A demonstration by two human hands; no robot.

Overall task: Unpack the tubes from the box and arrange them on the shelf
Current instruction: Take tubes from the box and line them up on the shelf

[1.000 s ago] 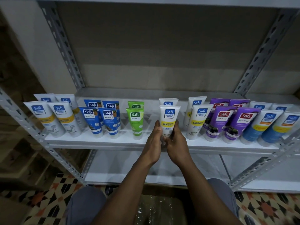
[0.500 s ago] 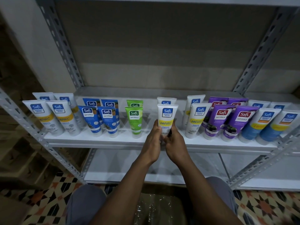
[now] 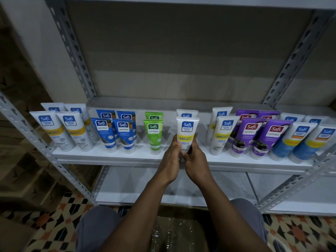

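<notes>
While both hands are raised to the front edge of the shelf (image 3: 112,157), a white tube with a yellow band (image 3: 187,130) is gripped between them near its lower end, cap down, label facing the camera. The left hand (image 3: 171,160) is wrapped around the tube's left side, fingers curled on it; the right hand (image 3: 196,163) is closed on its right side. The tube is held upright at the middle of the shelf row; whether its cap touches the board cannot be told, as it is hidden by the hands. Just behind it a second white tube (image 3: 187,113) is seen, mostly covered.

Other tubes are stood cap down in two-deep rows along the same shelf. At far left, white tubes with orange bands (image 3: 61,130) are placed, then blue tubes (image 3: 114,131), then a pair of green tubes (image 3: 153,133), with a gap between the green pair and the held tube. To the right, another white tube with a yellow band (image 3: 222,135) is stood, then purple tubes (image 3: 254,137), then white-and-blue tubes (image 3: 298,140) at far right, slightly blurred.

Grey slotted posts (image 3: 72,51) are seen at the shelf corners, and a lower shelf board (image 3: 127,186) is visible below. At the bottom of the view, between grey-clad knees (image 3: 96,228), a box lined with shiny plastic wrap (image 3: 169,233) is partly seen under the forearms; its contents cannot be made out. A patterned tile floor (image 3: 51,224) is seen on either side.
</notes>
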